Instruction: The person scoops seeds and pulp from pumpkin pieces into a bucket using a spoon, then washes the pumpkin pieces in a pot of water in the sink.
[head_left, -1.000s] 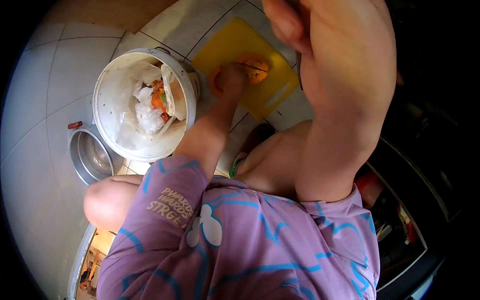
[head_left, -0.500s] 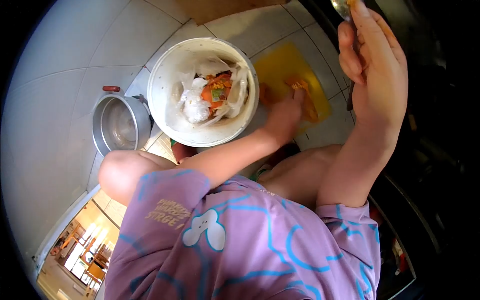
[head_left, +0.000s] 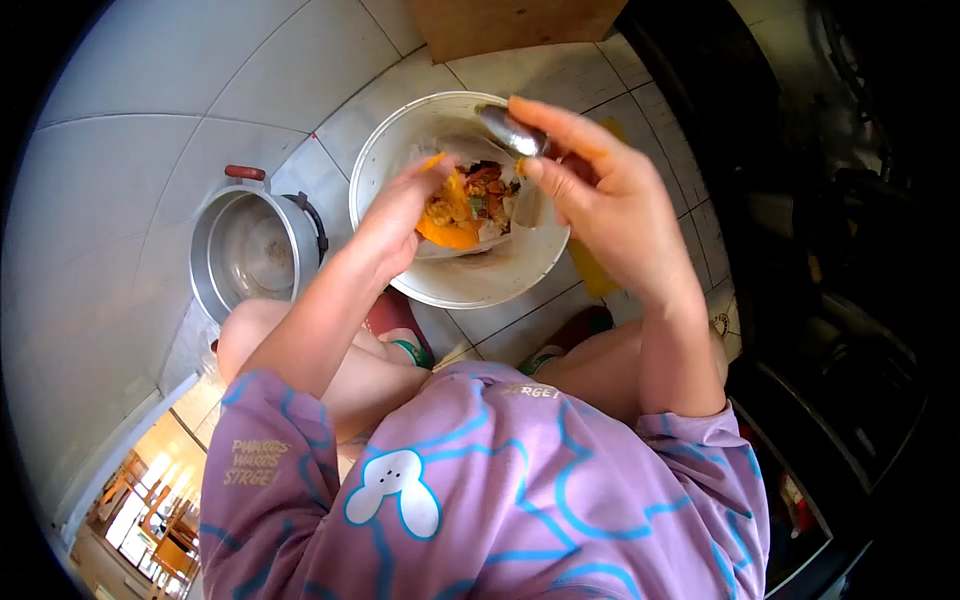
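Over the white bucket (head_left: 545,268), my left hand (head_left: 402,208) grips a piece of orange pumpkin (head_left: 452,222) with stringy pulp on it. My right hand (head_left: 625,205) is closed on a metal spoon (head_left: 514,131), whose bowl points left above the bucket's far side. A bit of orange pulp clings near my right thumb. Below both hands, food scraps (head_left: 490,195) lie in a plastic liner inside the bucket. The spoon and the pumpkin are apart. My right hand hides most of the spoon's handle.
A silver pot (head_left: 205,255) with a red-brown handle stands left of the bucket, by the tiled wall. A yellow cutting board (head_left: 592,268) lies on the floor to the right, partly behind my right arm. A wooden panel (head_left: 510,28) is at the back; dark furniture fills the right.
My left hand has come from the yellow board to over the bucket, bringing the pumpkin piece. My right hand has lowered leftward with the spoon, from the upper right to above the bucket.
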